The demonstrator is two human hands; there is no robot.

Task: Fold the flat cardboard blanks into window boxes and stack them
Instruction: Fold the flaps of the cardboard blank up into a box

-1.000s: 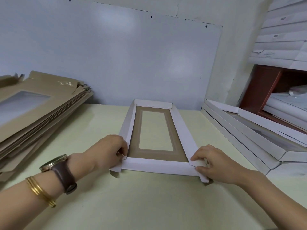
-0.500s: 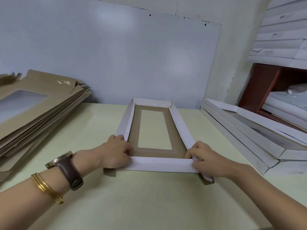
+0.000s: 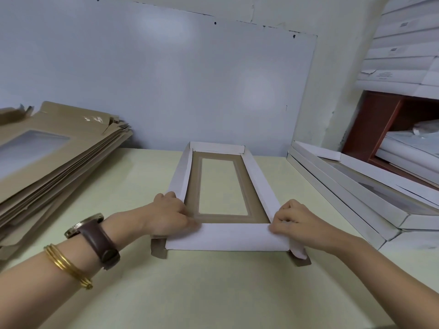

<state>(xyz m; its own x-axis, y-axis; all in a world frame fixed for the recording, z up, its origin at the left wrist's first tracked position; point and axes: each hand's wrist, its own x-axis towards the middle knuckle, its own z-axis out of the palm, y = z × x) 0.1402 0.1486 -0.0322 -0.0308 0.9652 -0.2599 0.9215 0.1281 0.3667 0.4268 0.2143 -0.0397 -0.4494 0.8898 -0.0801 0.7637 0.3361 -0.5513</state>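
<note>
Box: one half-made box [image 3: 259,179] lies mid-table, window side down, long way pointing off from the person, between blanks and stack.
Change: a second ago the near wall [image 3: 228,238] lay low and leaned outward and both hands sat wider at its ends. Now it stands up and curls inward, and the long side walls stand steeper.
Left hand: the left hand [image 3: 169,216] has moved in to the near-left corner, fingers curled, pressing side wall against near wall.
Right hand: the right hand [image 3: 297,219] grips the near-right corner, fingers bent over the wall's top edge.
Meaning: I judge this the last wall going up. The far wall is already standing, so this box is close to done. Locking the near wall and stacking are left.
Tabs: two brown tabs, left [image 3: 158,249] and right [image 3: 303,261], stick out flat on the table at the near corners. They are not yet tucked, and probably must go in before the wall holds.
Walls: four, all white inside.
Window: one window [image 3: 222,188], framed in brown, the table showing through.
Blanks: one leaning pile of blanks [image 3: 59,162] on the left, well apart. There are many, too tight to count.
Stack: three finished boxes [image 3: 344,193] stacked on the right, near the box.
Table: one pale table [image 3: 213,293] bears it all.
Wrist: one watch [image 3: 95,236], and thin gold bangles [image 3: 69,267] whose number is unclear.
</note>
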